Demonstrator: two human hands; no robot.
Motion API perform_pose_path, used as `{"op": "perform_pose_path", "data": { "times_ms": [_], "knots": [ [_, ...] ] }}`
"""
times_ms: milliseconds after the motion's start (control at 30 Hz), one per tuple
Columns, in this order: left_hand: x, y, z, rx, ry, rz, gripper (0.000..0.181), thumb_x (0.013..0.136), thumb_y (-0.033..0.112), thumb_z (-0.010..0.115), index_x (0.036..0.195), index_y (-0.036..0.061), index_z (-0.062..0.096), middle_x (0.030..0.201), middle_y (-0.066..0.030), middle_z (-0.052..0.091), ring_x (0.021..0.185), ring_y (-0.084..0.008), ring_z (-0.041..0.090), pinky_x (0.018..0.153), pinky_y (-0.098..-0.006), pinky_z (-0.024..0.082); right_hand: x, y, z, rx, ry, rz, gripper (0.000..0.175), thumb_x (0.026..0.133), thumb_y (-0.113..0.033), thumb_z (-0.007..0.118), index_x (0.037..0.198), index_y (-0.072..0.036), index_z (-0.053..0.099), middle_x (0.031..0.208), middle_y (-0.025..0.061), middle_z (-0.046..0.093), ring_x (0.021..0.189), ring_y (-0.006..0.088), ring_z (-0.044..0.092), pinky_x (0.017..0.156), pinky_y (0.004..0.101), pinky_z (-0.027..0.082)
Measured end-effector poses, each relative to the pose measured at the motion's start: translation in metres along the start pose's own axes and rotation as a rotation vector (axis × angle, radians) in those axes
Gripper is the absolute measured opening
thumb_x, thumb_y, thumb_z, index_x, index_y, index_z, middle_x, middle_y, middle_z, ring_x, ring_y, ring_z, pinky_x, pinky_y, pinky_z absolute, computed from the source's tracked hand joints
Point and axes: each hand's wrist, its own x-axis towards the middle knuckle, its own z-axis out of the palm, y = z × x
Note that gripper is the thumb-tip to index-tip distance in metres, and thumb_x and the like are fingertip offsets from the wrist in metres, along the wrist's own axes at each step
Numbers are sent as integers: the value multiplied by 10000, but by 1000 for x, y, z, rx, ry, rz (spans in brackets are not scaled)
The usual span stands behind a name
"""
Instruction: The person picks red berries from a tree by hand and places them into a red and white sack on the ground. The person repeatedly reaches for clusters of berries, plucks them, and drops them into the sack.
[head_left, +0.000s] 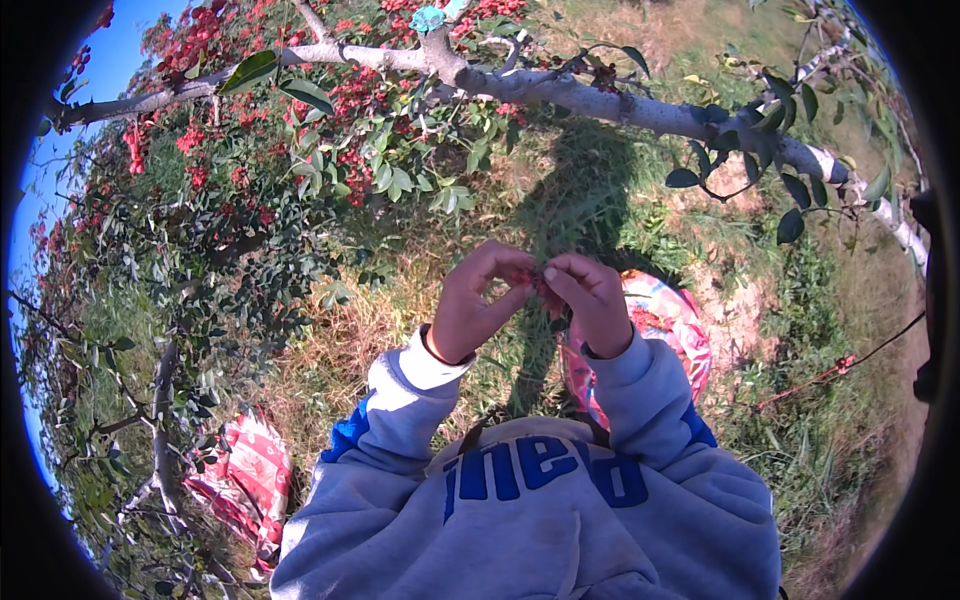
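In front of my chest, my left hand (480, 298) and my right hand (595, 301) meet at the fingertips. Between them is a small dark-red cluster of berries (551, 298), which looks like Sichuan pepper. Both hands pinch it with thumb and fingers, and the fingertips partly cover it. Below and behind my right hand, a pink-and-red patterned bag (686, 330) sits on the grass, with red bits visible in its mouth. My right forearm hides part of that bag.
A pale, thick branch (570, 94) crosses above my hands, with leafy twigs (780, 127) at right. Shrubs bearing red berry clusters (352, 97) fill the left. A second red-and-white bag (251, 472) lies lower left beside a grey stem (163, 420). A thin red cord (806, 384) stretches at right.
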Motion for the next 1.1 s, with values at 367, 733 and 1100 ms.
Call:
{"op": "perform_pose_path", "data": {
  "times_ms": [367, 733, 1100],
  "knots": [
    [-10, 2, 11, -27, 68, 2, 260, 683, -54, 543, 928, 6, 480, 803, -51, 506, 741, -113, 516, 671, -224, 405, -6, 15, 3, 72, -17, -17, 172, 838, -137, 423, 856, 15, 503, 629, 45, 515, 484, 82, 493, 390, 191, 396],
    [-28, -8, 2, -228, 0, -208, 265, 720, -43, 531, 971, -4, 457, 868, -47, 513, 791, -97, 495, 723, -229, 399, -14, 30, 15, 51, 67, -4, 194, 848, -133, 388, 965, 0, 466, 660, 53, 509, 484, 97, 508, 391, 188, 411],
    [-34, -23, 30, 270, -56, -34, 322, 670, 140, 597, 960, 21, 521, 846, -133, 555, 753, -248, 556, 690, -291, 436, -23, 70, 12, 656, 93, 390, 413, 839, -405, 339, 955, -48, 513, 757, 66, 552, 563, 134, 515, 372, 213, 363]
  ]
}}
